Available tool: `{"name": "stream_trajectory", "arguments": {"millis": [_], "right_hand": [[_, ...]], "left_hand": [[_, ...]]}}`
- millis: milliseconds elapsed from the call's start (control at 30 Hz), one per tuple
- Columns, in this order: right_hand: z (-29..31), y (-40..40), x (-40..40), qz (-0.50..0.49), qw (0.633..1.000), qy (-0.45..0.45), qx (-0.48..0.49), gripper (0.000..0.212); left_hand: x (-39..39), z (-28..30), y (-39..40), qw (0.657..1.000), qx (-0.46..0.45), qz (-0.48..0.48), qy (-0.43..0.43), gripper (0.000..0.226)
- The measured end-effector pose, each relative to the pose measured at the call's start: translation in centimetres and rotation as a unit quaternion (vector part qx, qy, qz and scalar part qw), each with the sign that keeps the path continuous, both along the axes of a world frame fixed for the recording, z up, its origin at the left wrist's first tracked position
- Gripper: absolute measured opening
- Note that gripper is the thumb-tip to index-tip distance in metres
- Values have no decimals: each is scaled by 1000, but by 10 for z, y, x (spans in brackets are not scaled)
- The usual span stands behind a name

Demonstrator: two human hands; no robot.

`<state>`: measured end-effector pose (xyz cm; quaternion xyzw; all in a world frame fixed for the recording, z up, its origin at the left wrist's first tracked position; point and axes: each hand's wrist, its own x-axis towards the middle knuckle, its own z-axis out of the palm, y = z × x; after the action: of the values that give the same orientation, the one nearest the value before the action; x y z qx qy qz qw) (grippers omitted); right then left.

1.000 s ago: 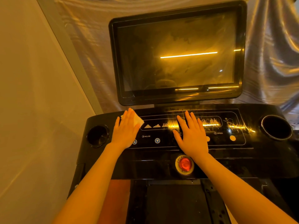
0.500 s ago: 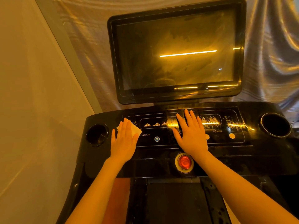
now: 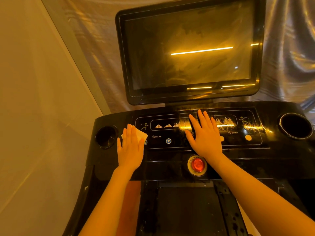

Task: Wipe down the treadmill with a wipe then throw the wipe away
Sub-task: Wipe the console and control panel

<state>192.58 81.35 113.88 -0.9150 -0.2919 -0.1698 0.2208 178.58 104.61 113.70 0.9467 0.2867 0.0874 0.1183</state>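
Observation:
The black treadmill console fills the middle of the view, with a dark screen standing above it. My left hand lies flat with straight fingers on a white wipe, pressing it onto the console's left part, between the left cup holder and the incline buttons. Only the wipe's far right corner shows past my fingers. My right hand rests flat, fingers spread, on the middle of the button panel, above the red emergency stop button.
A round cup holder sits at the console's left end, another at the right end. The treadmill belt lies below. A plain wall stands close on the left, shiny drapes behind the screen.
My left hand has slid the wipe to the left and toward me across the console, away from the panel toward the left cup holder. My right hand has stayed put.

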Motion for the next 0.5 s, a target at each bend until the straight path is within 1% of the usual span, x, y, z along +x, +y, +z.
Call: {"name": "stream_trajectory", "arguments": {"millis": [133, 200, 267, 333, 433, 500], "right_hand": [[1, -1, 0, 2, 1000, 1, 1, 71], [2, -1, -1, 3, 1000, 5, 3, 72], [3, -1, -2, 5, 1000, 11, 2, 72], [3, -2, -3, 8, 1000, 15, 2, 71], [3, -5, -1, 20, 999, 24, 14, 55], [4, -11, -2, 40, 999, 32, 13, 51]], "left_hand": [[-42, -24, -21, 999, 25, 16, 15, 68], [-47, -29, -29, 999, 27, 18, 17, 68], [-45, -30, -38, 999, 41, 6, 1, 67], [-39, -28, -51, 998, 58, -33, -8, 74], [-25, -21, -87, 986, 110, -118, 30, 80], [-19, -19, -107, 980, 118, -158, 27, 80]]}}
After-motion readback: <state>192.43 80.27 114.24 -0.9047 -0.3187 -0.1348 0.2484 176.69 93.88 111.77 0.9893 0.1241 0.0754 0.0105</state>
